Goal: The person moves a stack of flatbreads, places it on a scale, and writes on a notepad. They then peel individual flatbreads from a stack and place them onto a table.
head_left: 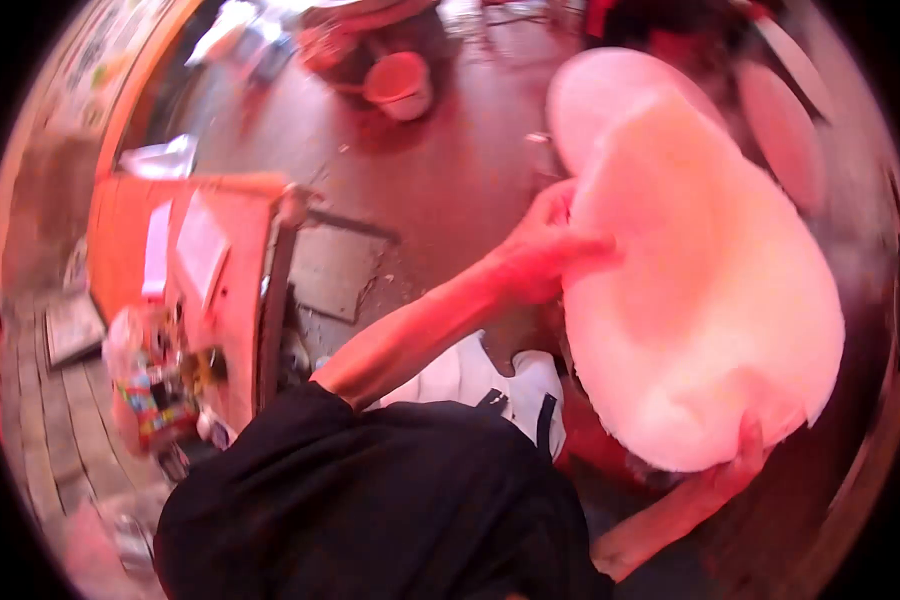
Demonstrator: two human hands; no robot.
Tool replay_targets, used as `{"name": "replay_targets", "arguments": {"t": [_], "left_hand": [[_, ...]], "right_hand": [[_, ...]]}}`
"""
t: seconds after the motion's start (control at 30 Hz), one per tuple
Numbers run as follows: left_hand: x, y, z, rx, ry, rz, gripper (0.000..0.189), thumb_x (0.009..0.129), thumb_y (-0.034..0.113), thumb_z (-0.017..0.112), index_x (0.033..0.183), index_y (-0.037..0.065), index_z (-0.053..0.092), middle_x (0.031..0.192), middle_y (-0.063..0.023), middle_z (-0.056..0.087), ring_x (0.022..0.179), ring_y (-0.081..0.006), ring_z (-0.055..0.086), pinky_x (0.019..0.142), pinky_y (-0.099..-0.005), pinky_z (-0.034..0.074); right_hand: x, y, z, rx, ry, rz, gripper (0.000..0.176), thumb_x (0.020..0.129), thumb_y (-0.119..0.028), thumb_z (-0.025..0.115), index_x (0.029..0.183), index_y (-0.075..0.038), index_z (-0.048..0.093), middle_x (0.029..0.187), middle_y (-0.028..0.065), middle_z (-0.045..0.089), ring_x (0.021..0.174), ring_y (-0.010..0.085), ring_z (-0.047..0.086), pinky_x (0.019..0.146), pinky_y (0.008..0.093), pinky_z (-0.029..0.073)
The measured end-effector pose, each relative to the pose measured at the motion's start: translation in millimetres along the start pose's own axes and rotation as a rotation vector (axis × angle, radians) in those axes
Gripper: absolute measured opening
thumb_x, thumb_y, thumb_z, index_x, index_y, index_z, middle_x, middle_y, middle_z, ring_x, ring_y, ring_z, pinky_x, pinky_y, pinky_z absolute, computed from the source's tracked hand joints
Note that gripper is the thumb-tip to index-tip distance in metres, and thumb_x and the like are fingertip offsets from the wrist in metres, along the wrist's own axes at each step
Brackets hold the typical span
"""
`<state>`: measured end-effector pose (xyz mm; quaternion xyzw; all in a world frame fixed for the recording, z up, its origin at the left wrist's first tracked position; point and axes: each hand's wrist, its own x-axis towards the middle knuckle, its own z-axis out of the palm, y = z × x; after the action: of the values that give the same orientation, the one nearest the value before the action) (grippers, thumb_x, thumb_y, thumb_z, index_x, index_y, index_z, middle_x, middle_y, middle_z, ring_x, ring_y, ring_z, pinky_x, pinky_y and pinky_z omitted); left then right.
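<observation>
A large, pale, rounded sheet (700, 300) with a slightly rough edge hangs in front of me, tinted pink by the light. It looks thin and soft, with a shallow fold near its lower end. My left hand (545, 245) pinches its left edge, thumb laid over the near face and some fingers behind. At the bottom edge my right hand (745, 455) grips it, the thumb on top and the other fingers mostly hidden beneath. Behind its upper end shows another pale rounded piece (580, 105).
Left of me stands an orange-lit wooden table (240, 290) with papers (200, 245) and a cluttered bag of small items (160, 380) beside it. A bucket (398, 85) stands farther off on the floor. Another pale oval piece (782, 135) leans at the upper right.
</observation>
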<state>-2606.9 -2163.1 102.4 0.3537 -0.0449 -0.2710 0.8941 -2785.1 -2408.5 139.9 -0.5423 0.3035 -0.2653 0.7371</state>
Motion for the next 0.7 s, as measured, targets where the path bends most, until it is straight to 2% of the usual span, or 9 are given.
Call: {"name": "replay_targets", "arguments": {"t": [0.07, 0.17, 0.23, 0.33, 0.37, 0.5, 0.6, 0.7], "left_hand": [[-24, 39, -46, -0.011, 0.068, 0.034, 0.049, 0.074, -0.002, 0.067, 0.120, 0.001, 0.052, 0.107, -0.0075, 0.063, 0.095, -0.0160, 0.063, 0.085, -0.0344, 0.053], [-57, 85, -105, -0.005, 0.222, 0.104, 0.049, 0.074, -0.001, 0.067, 0.120, 0.001, 0.051, 0.110, -0.0081, 0.062, 0.098, -0.0157, 0.062, 0.087, -0.0348, 0.052], [-83, 104, -136, -0.049, 0.276, 0.144, 0.049, 0.074, -0.001, 0.067, 0.121, 0.000, 0.050, 0.112, -0.0085, 0.062, 0.099, -0.0157, 0.061, 0.088, -0.0343, 0.052], [-106, 130, -176, -0.078, 0.393, 0.235, 0.049, 0.074, -0.001, 0.066, 0.121, -0.001, 0.050, 0.113, -0.0090, 0.061, 0.100, -0.0158, 0.061, 0.088, -0.0333, 0.051], [-110, 135, -185, -0.081, 0.436, 0.263, 0.049, 0.074, -0.001, 0.065, 0.121, -0.001, 0.050, 0.113, -0.0092, 0.061, 0.101, -0.0159, 0.061, 0.089, -0.0329, 0.051], [-125, 155, -207, -0.158, 0.481, 0.337, 0.049, 0.074, -0.001, 0.062, 0.121, -0.002, 0.050, 0.113, -0.0093, 0.061, 0.101, -0.0162, 0.061, 0.089, -0.0329, 0.050], [-114, 164, -232, -0.198, 0.513, 0.422, 0.050, 0.073, 0.000, 0.060, 0.122, -0.002, 0.050, 0.113, -0.0095, 0.061, 0.101, -0.0165, 0.061, 0.090, -0.0338, 0.049], [-102, 174, -253, -0.170, 0.576, 0.479, 0.051, 0.072, 0.001, 0.060, 0.122, -0.002, 0.050, 0.113, -0.0096, 0.061, 0.102, -0.0171, 0.060, 0.090, -0.0339, 0.049]], "right_hand": [[-12, 12, 56, -0.058, -0.059, 0.077, 0.070, 0.078, 0.000, 0.055, 0.143, -0.007, 0.030, 0.134, 0.0174, 0.043, 0.119, 0.0322, 0.047, 0.096, 0.0452, 0.045], [2, 51, 104, -0.130, -0.251, 0.280, 0.069, 0.078, -0.002, 0.055, 0.142, -0.006, 0.031, 0.132, 0.0180, 0.044, 0.118, 0.0314, 0.047, 0.095, 0.0447, 0.045], [5, 78, 134, -0.157, -0.354, 0.343, 0.069, 0.078, -0.003, 0.056, 0.142, -0.006, 0.031, 0.132, 0.0181, 0.043, 0.117, 0.0310, 0.047, 0.095, 0.0446, 0.045], [-6, 89, 225, -0.170, -0.626, 0.330, 0.069, 0.078, -0.004, 0.056, 0.142, -0.006, 0.031, 0.134, 0.0184, 0.042, 0.118, 0.0312, 0.047, 0.096, 0.0452, 0.044], [-3, 100, 241, -0.240, -0.581, 0.302, 0.070, 0.078, -0.005, 0.055, 0.143, -0.006, 0.029, 0.134, 0.0178, 0.041, 0.119, 0.0320, 0.046, 0.097, 0.0454, 0.043], [-25, 103, 312, -0.270, -0.676, 0.357, 0.075, 0.076, -0.007, 0.058, 0.144, -0.007, 0.027, 0.134, 0.0174, 0.041, 0.119, 0.0334, 0.045, 0.097, 0.0456, 0.043], [32, 136, 331, -0.272, -0.826, 0.381, 0.061, 0.080, -0.006, 0.059, 0.137, -0.002, 0.036, 0.126, 0.0166, 0.050, 0.112, 0.0311, 0.053, 0.090, 0.0443, 0.049], [31, 145, 383, -0.233, -0.948, 0.394, 0.074, 0.074, -0.007, 0.060, 0.142, -0.005, 0.031, 0.133, 0.0182, 0.043, 0.118, 0.0341, 0.047, 0.095, 0.0460, 0.045]]}}
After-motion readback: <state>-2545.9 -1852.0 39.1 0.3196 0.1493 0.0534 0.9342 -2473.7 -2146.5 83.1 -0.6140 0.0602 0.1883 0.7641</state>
